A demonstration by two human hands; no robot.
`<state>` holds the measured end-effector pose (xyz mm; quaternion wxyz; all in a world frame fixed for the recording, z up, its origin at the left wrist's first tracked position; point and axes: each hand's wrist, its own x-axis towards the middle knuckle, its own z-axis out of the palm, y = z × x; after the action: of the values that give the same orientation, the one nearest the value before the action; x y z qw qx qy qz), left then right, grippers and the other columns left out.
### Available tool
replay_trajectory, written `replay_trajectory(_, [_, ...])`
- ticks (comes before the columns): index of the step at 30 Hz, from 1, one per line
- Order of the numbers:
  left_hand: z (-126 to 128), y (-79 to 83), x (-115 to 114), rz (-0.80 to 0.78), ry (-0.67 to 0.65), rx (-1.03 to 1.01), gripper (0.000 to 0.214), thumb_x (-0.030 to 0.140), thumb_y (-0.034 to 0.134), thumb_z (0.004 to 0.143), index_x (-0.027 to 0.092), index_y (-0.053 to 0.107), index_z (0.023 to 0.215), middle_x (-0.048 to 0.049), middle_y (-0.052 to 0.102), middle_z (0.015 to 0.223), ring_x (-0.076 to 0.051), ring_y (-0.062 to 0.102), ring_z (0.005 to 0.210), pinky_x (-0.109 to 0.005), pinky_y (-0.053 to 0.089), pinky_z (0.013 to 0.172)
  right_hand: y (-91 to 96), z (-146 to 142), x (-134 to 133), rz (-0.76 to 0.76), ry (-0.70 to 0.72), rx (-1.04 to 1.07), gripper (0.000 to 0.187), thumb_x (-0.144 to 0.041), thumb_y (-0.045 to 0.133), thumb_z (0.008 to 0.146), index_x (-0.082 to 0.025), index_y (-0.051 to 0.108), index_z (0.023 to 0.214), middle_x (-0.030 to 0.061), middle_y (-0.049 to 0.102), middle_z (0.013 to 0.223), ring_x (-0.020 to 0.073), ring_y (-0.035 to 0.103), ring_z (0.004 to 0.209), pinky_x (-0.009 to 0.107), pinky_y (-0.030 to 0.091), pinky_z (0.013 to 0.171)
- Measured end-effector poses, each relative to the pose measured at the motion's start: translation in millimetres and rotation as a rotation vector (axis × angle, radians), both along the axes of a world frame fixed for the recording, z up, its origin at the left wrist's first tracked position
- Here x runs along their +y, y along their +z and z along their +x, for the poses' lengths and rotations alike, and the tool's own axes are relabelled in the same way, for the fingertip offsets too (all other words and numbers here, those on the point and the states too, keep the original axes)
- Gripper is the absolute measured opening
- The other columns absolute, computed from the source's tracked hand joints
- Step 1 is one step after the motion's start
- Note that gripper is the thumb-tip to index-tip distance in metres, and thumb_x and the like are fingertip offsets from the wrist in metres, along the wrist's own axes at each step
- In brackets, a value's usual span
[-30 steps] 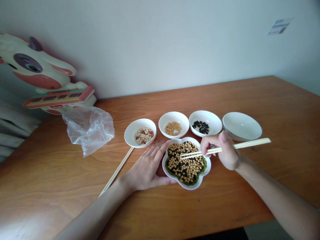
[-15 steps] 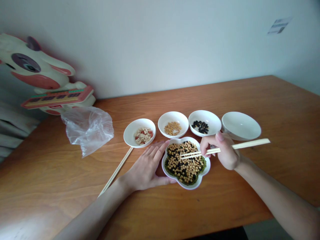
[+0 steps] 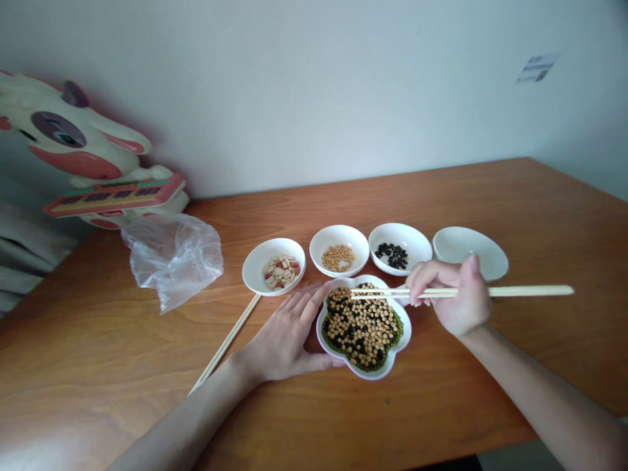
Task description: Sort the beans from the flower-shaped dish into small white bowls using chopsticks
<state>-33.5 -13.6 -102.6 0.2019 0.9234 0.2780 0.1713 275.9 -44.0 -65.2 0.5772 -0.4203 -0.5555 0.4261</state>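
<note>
My left hand (image 3: 289,337) curves around the left side of a white flower-shaped dish (image 3: 375,375), fingers at its upper edge and thumb at its lower edge. The dish is full of yellow soybeans (image 3: 375,330) and black beans, with green mung beans around the rim. A pair of wooden chopsticks (image 3: 532,291) is pinched in my right hand (image 3: 454,297), lying nearly level. Their tips are close together over the upper left part of the dish; whether they touch the beans I cannot tell. No bean shows clearly between the tips.
Behind the dish stand white bowls with peanuts (image 3: 282,271), soybeans (image 3: 338,257) and black beans (image 3: 391,255), plus another white bowl (image 3: 471,252) at right. Spare chopsticks (image 3: 226,343) lie left. A clear plastic bag (image 3: 174,258) rests near a cow-shaped toy keyboard (image 3: 118,193).
My right hand has moved right and the chopsticks have turned flatter, their tips shifting slightly up and left over the dish. My left hand keeps its place on the dish.
</note>
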Motion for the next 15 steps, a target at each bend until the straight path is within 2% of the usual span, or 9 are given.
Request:
replay_trajectory(3, [0.1,-0.1,-0.2,0.001,-0.005,-0.002,0.119,0.072,0.074,0.083,0.022,0.007,0.168,-0.0211,0.037,0.165,-0.040,0.039,0.152,-0.060,0.036,0.125,5.2,-3.7,3.1,0.080,-0.144,0.063,0.078,-0.077,0.025,0.099,-0.025,0.070,0.062,0.0095,0.059,0.057,0.0232,0.054,0.054,0.038,0.038,0.050])
replay_trajectory(5, [0.5,0.7,-0.5,-0.001,-0.004,0.006,0.119,0.072,0.074,0.083,0.022,0.007,0.168,-0.0211,0.037,0.165,-0.040,0.039,0.152,-0.060,0.036,0.125,5.6,-6.2,7.0,0.096,-0.193,0.088,0.076,-0.077,0.027,0.099,-0.025,0.072,0.065,0.0094,0.061,0.060,0.0236,0.055,0.056,0.038,0.039,0.051])
replay_trajectory(9, [1.2,2.8,-1.0,-0.004,0.005,0.009,0.119,0.071,0.075,0.082,0.023,0.007,0.168,-0.0198,0.038,0.165,-0.039,0.040,0.151,-0.059,0.037,0.125,2.1,-7.4,14.0,0.058,-0.180,0.098,0.077,-0.077,0.028,0.099,-0.022,0.074,0.072,0.0082,0.065,0.062,0.0220,0.057,0.057,0.036,0.039,0.054])
replay_trajectory(15, [-0.7,0.7,-1.2,0.000,0.006,0.018,0.116,0.068,0.074,0.085,0.025,0.006,0.169,-0.0196,0.035,0.166,-0.040,0.040,0.151,-0.059,0.040,0.123,-0.1,1.1,17.0,0.064,-0.208,0.095,0.079,-0.076,0.024,0.100,-0.021,0.071,0.069,0.0071,0.062,0.060,0.0203,0.057,0.055,0.033,0.039,0.051])
